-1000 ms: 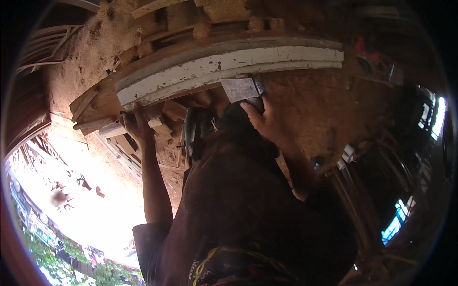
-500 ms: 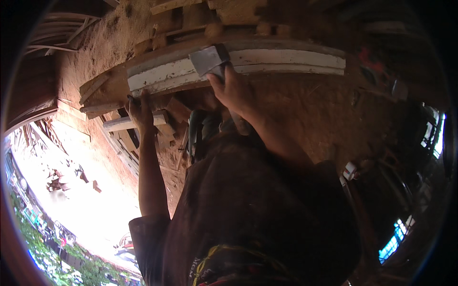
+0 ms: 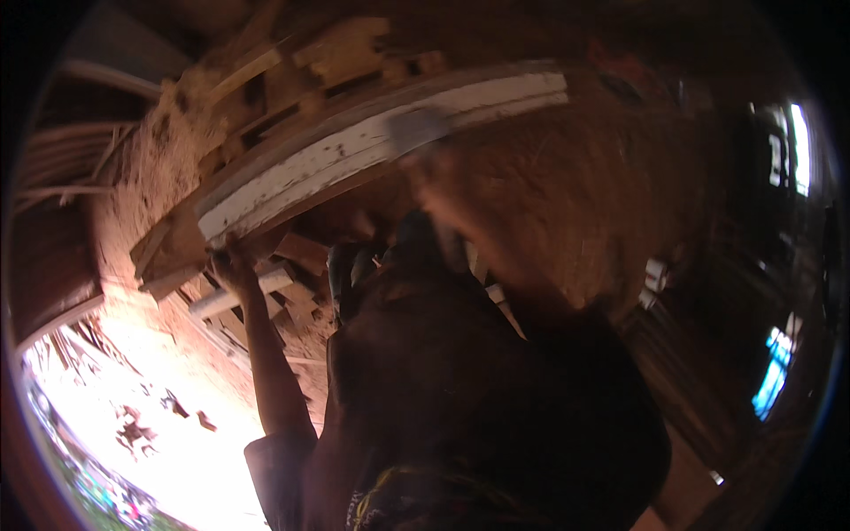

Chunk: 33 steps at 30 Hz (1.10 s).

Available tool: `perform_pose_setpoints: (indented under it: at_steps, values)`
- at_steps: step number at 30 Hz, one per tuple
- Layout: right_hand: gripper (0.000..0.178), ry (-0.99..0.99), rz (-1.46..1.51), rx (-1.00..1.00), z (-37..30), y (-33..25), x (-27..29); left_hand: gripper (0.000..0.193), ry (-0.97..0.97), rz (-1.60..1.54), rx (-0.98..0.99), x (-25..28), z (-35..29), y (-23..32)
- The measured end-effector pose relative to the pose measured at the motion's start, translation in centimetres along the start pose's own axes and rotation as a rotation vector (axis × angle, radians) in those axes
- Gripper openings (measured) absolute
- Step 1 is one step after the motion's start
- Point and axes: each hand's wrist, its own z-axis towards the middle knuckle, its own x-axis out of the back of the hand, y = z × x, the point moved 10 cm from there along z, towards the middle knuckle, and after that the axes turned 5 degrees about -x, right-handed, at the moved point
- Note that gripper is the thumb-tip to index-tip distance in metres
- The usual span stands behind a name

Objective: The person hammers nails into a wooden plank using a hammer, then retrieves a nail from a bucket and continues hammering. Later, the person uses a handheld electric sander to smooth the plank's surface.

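A long board with flaking white paint [image 3: 301, 181] lies slantwise in front of me on a wider brown plank [image 3: 168, 239]. My left hand [image 3: 232, 270] is closed on the board's left end, fingers at its near edge. My right hand [image 3: 434, 177], smeared by motion, grips what looks like a hatchet [image 3: 418, 131], close below its broad grey head. The head is over the middle of the white board; whether it touches the wood I cannot tell. Below the hand, part of the handle seems to show.
Wood offcuts [image 3: 279, 279] lie below the board on the left, and timber pieces [image 3: 341, 53] lie beyond it. A red and dark object [image 3: 629, 75], blurred, is at the far right on brown ground. Bright sunlit ground [image 3: 168, 442] lies at lower left.
The view has turned, so the board now slants more, its right end higher. The hatchet stays over the board's middle, and my left hand keeps hold of the left end.
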Motion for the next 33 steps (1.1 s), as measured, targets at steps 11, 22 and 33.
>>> perform_pose_setpoints:
  at_steps: [11,22,33]
  values:
    - [0.058,0.315,0.053,-0.047,6.4,9.9,12.9,0.095,-0.147,0.083,0.264,0.5,2.5,-5.7]
    - [0.033,0.490,1.145,-0.421,1.7,35.3,22.4,0.049,-0.086,0.446,-0.045,-2.5,-2.3,15.6]
    - [0.020,0.286,0.919,-1.068,-12.9,55.8,9.3,0.078,-0.664,0.150,-0.102,-28.0,-10.6,47.3]
